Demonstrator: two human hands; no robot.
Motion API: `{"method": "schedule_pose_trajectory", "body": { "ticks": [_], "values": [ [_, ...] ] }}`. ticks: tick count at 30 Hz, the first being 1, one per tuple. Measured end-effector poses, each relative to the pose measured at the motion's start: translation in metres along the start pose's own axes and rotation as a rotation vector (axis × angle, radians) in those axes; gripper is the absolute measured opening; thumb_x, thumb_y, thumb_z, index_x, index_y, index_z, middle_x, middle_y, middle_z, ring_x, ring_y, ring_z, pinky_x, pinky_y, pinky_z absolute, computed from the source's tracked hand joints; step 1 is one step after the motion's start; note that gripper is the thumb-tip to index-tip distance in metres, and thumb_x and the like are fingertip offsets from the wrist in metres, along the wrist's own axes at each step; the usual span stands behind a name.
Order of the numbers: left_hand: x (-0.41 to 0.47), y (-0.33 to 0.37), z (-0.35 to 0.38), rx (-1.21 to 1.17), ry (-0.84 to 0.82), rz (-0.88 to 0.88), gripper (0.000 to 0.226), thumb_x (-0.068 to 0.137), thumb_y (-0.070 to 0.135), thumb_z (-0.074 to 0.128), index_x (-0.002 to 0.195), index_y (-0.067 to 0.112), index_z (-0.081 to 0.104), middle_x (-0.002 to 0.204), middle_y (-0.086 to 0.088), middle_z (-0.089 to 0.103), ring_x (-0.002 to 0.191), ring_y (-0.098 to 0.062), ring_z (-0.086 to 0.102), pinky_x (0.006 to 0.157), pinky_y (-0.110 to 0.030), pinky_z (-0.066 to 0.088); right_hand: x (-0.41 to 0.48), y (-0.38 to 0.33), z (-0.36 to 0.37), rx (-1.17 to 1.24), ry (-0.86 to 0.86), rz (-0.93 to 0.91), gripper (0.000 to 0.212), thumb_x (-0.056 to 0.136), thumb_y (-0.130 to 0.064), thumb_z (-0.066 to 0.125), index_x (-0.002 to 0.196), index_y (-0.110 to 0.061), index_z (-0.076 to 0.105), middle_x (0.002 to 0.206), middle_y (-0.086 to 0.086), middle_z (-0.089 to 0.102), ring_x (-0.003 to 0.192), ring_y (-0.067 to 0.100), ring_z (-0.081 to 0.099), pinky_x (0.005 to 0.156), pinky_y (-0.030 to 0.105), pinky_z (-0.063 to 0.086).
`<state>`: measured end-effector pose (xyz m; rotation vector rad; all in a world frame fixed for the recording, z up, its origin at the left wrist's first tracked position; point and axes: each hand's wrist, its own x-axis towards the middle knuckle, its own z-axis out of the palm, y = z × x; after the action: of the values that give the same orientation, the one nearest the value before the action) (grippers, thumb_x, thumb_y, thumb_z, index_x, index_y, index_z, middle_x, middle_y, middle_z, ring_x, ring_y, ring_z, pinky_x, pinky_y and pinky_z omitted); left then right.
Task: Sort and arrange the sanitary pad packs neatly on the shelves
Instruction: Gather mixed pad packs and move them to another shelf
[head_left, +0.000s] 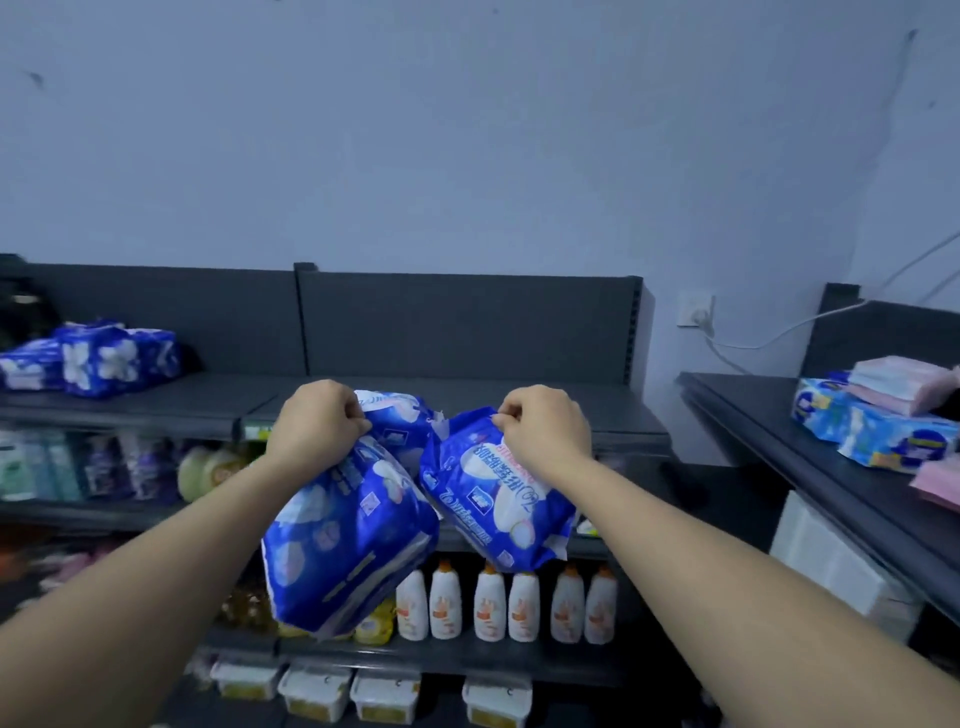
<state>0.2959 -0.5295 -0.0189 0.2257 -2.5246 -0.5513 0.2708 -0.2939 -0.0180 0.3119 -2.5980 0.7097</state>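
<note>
Left hand (318, 422): I grip the large blue pack (353, 540) by its top edge.
Right hand (545, 427): I pinch the smaller blue pack (493, 493), just beside the first.
Top shelf (519, 395): directly behind both packs.

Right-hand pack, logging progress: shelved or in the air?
In the air: the right hand pinches the top edge of the pack, which hangs below.

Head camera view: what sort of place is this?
Probably a small shop: dark metal shelving holds rows of identical white bottles and piled blue sanitary pad packs.
</note>
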Motion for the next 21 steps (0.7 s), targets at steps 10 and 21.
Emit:
{"method": "schedule_pose_trajectory", "body": {
  "ticks": [10,21],
  "values": [
    [0.042,-0.116,-0.03,0.076,0.073,-0.113,0.016,0.083,0.014,0.07,0.068,0.011,0.067,0.072,0.001,0.061,0.076,-0.02,0.056,0.065,-0.028,0.037,0.059,-0.094,0.094,0.089,-0.079,-0.104,0.014,0.092,-0.033,0.061,0.089,-0.023,0.071,0.098,-0.001,0.07,0.094,0.025,0.063,0.069,0.026,0.04],
    [0.108,-0.218,-0.048,0.187,0.174,-0.236,0.011,0.083,0.013,0.071,0.074,0.007,0.07,0.076,-0.004,0.066,0.078,-0.021,0.056,0.068,-0.029,0.039,0.145,-0.182,0.189,0.177,-0.164,-0.264,0.016,0.092,-0.033,0.061,0.085,-0.022,0.07,0.092,-0.001,0.071,0.089,0.023,0.064,0.067,0.026,0.041]
  ]
}}
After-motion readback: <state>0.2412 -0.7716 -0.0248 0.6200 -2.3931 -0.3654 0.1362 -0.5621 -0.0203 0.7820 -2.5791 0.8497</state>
